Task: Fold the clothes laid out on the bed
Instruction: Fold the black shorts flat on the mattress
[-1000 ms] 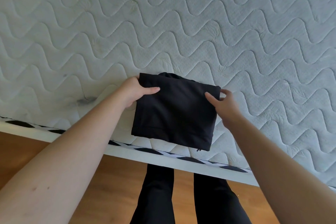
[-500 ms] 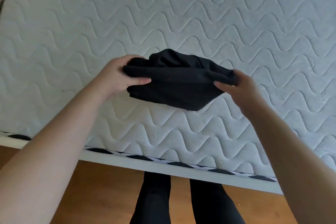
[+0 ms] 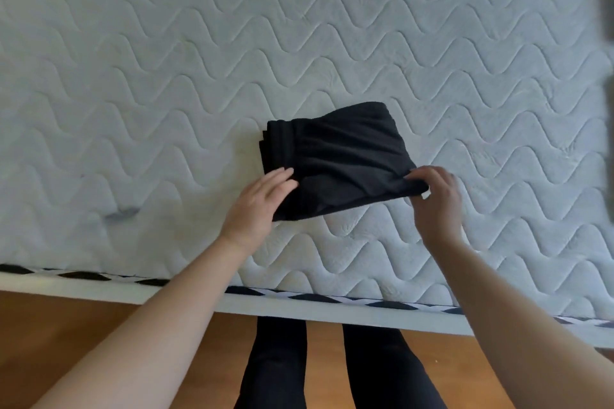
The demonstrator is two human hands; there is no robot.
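Note:
A folded black garment (image 3: 339,159) lies on the white quilted mattress (image 3: 166,76), its stacked folded edges showing on the left side. My left hand (image 3: 262,206) rests with nearly straight fingers against the garment's near left corner. At the near right corner, my right hand (image 3: 435,196) pinches the cloth between thumb and curled fingers. Both forearms reach in from the bottom of the view.
The mattress edge with a black-and-white trim (image 3: 299,295) and a white bed frame run across the bottom. Below it are a wooden floor (image 3: 66,335) and the person's legs in black (image 3: 275,365). A small dark mark (image 3: 121,213) sits on the mattress at left.
The garment was lifted off the mattress near the edge by both hands, turned, and now lies farther up the bed. My left hand's grip has loosened to straight fingers.

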